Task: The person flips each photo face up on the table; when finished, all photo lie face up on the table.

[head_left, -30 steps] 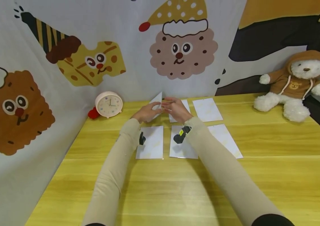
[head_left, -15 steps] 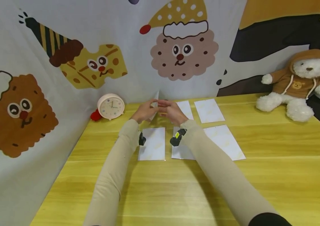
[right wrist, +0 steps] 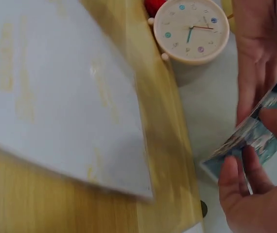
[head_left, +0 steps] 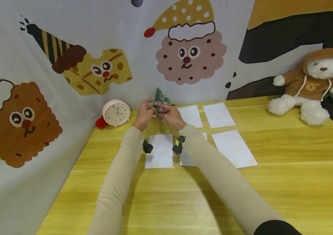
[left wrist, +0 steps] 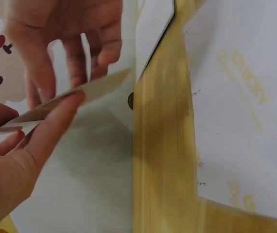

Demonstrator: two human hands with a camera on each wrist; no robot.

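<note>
Between both hands, card [head_left: 160,99] upright

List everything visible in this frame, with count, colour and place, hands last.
photo card: one, dark printed face, held up above the table's far left part
paper sheets: five, white, face down in two rows on the table
table: one, yellow wood
alarm clock: one, cream, far left corner
red object: one, beside the clock; kind unclear
teddy bear: one, white in a brown hoodie, far right
backdrop: one, white with cartoon biscuits, behind and left
left hand: holds the card's left side
right hand: fingers pinch the card's right side
</note>
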